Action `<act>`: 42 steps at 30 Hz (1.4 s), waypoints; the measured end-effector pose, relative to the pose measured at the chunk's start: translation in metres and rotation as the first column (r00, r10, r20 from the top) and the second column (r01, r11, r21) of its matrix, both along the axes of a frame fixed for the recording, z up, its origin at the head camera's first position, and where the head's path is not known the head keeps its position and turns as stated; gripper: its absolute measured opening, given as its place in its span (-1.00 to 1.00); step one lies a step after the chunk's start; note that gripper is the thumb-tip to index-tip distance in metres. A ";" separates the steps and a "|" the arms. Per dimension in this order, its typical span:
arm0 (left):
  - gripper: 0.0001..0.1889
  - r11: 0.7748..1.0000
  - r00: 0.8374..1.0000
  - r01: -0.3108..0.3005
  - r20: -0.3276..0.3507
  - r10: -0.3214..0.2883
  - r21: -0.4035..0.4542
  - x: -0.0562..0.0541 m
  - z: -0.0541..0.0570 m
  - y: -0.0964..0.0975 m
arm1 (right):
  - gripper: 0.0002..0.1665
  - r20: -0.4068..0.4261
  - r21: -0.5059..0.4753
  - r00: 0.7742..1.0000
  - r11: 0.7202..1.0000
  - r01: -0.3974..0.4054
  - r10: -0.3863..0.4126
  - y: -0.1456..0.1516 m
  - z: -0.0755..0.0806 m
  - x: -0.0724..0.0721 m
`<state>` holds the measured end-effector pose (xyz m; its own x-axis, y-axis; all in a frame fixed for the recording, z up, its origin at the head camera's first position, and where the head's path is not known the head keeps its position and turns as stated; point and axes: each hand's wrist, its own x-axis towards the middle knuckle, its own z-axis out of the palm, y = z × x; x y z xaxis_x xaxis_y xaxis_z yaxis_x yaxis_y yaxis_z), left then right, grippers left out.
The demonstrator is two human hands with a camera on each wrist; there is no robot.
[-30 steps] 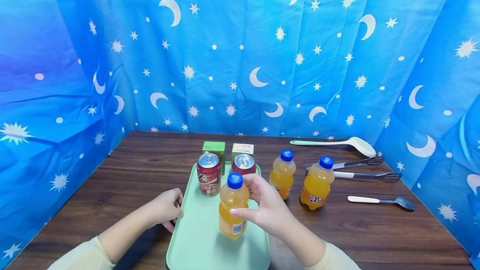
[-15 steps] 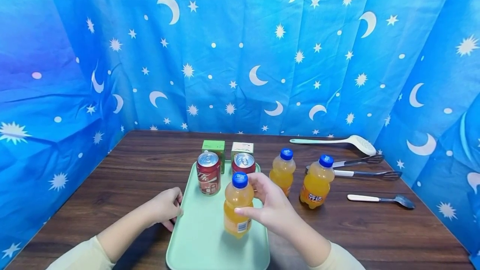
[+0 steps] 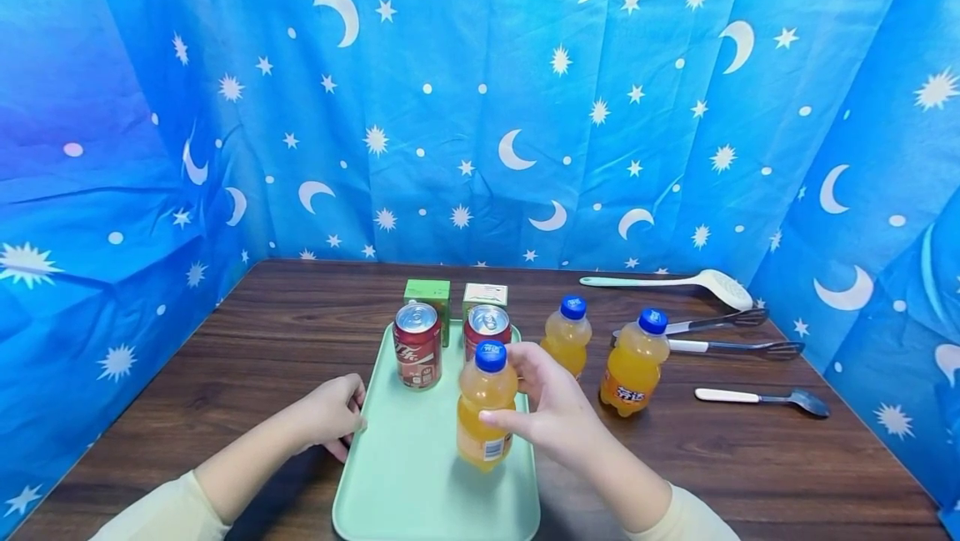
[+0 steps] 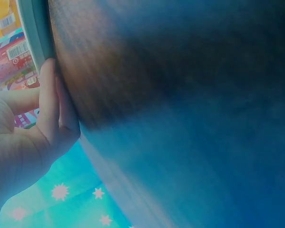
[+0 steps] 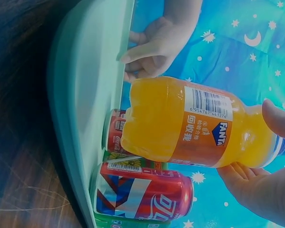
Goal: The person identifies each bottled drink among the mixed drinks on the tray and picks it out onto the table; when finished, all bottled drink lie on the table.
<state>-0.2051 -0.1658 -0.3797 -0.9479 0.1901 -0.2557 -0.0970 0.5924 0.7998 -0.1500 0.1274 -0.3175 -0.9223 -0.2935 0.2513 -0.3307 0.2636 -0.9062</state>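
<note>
My right hand [image 3: 558,408] grips an orange Fanta bottle [image 3: 486,412] with a blue cap, thumb on one side and fingers on the other. The bottle hangs upright over the light green tray [image 3: 405,483]; in the right wrist view, a gap shows between the bottle's base [image 5: 137,123] and the tray. At the tray's left edge, my left hand [image 3: 333,416] holds the rim, with its thumb on top and its fingers curled at the outer side. Two red cola cans [image 3: 417,349] [image 3: 480,333] stand on the tray's far part, the right one partly hidden by the bottle.
Behind the cans stand two small boxes, a green one [image 3: 429,291] and a white-topped one [image 3: 486,295]. Two more orange soda bottles [image 3: 566,341] [image 3: 633,370] stand right of the tray. Farther right lie a slotted spatula [image 3: 720,287], a spoon [image 3: 806,403] and two dark-headed utensils [image 3: 776,349].
My right hand has carried the bottle a little to the right and slightly away over the tray, nearer the right can. The left hand has stayed at the tray's edge.
</note>
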 end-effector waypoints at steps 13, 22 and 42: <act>-0.76 1.000 1.000 -0.003 0.008 0.003 0.001 0.002 0.005 0.003 | -0.36 -0.010 -0.001 0.999 0.999 0.033 -0.033 0.007 -0.002 -0.001; -0.75 1.000 1.000 -0.006 -0.001 0.006 0.002 0.001 0.001 0.001 | -0.38 -0.019 -0.018 1.000 1.000 -0.007 0.007 0.012 -0.002 -0.003; -0.75 1.000 1.000 -0.007 0.000 0.007 -0.007 0.001 0.001 0.002 | -0.35 0.022 -0.003 0.995 0.995 0.101 -0.101 0.022 -0.002 0.001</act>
<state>-0.2038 -0.1643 -0.3785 -0.9493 0.1815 -0.2568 -0.1011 0.5971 0.7958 -0.1494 0.1490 -0.3192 -0.9525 -0.1973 0.2319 -0.2828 0.2913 -0.9139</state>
